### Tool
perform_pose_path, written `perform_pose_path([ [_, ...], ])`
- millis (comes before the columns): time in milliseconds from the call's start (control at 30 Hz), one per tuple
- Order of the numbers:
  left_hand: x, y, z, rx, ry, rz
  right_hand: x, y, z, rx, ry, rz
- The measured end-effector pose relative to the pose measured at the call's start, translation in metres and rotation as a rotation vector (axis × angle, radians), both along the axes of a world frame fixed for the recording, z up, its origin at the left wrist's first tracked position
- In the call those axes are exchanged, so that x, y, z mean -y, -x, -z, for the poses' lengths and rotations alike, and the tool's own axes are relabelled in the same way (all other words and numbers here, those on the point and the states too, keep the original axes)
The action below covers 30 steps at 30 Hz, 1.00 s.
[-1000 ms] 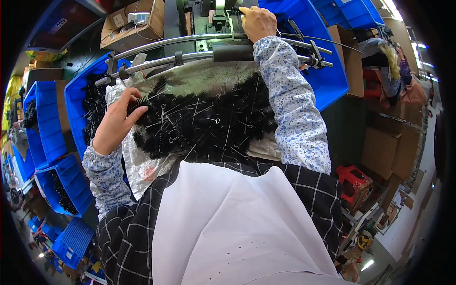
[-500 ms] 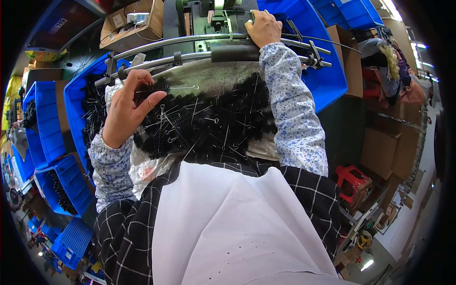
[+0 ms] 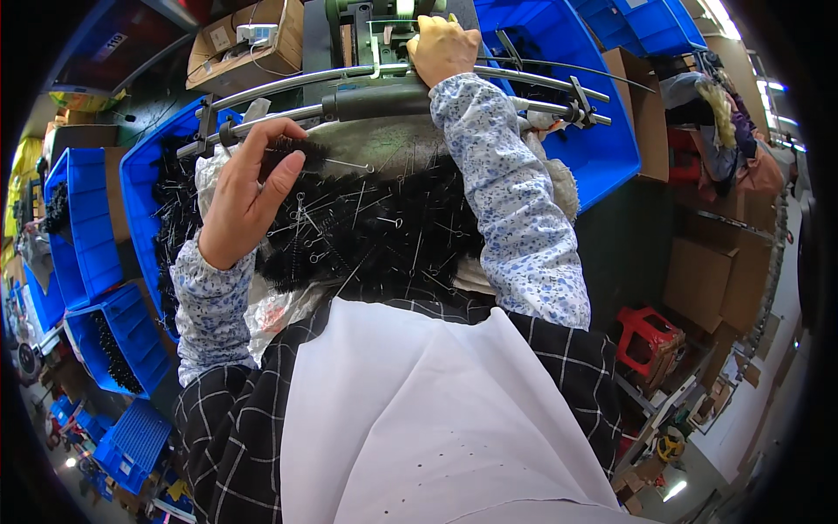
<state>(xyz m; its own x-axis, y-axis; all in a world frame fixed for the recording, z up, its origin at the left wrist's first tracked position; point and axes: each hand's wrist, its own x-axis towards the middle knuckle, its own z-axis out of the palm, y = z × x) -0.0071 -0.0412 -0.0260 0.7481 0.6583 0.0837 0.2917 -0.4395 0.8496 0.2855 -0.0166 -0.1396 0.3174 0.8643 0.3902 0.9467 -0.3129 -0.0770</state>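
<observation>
My left hand (image 3: 249, 188) is curled around a small black-bristled wire brush (image 3: 319, 157). The brush's bare wire stem ends in a loop and points right. Beyond the rails, my right hand (image 3: 443, 48) is closed at the front of a machine (image 3: 362, 39); whatever its fingers grip is hidden behind the knuckles. A pile of black wire brushes (image 3: 375, 218) with looped ends lies on the worn metal tray (image 3: 393, 140) before me.
Curved metal rails (image 3: 262, 92) cross in front of the machine, with a black sleeve (image 3: 384, 102) on them. A blue bin (image 3: 140, 201) holding more brushes stands at left. Another blue bin (image 3: 602, 140) stands at right, and a cardboard box (image 3: 249, 48) at far left.
My right hand has moved left along the machine, and the black sleeve on the rail has slid left too. My left hand has shifted slightly right and the brush's looped end now tilts downward.
</observation>
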Motion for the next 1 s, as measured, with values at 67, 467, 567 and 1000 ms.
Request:
perform_pose_path([
  [67, 0.002, -0.001, 0.0, 0.034, -0.01, -0.003, 0.004, -0.007, -0.004, -0.011, 0.041, 0.016],
  [467, 0.0, 0.0, 0.003, 0.104, -0.108, 0.036, 0.02, -0.072, -0.019, -0.048, 0.228, 0.142],
  [567, -0.001, -0.007, 0.006, 0.133, -0.021, 0.049, 0.021, -0.106, -0.006, 0.069, 0.229, -0.028],
  [1000, 0.009, -0.033, 0.02, 0.118, -0.012, 0.013, 0.099, 0.03, -0.117, -0.798, 0.453, -0.389],
])
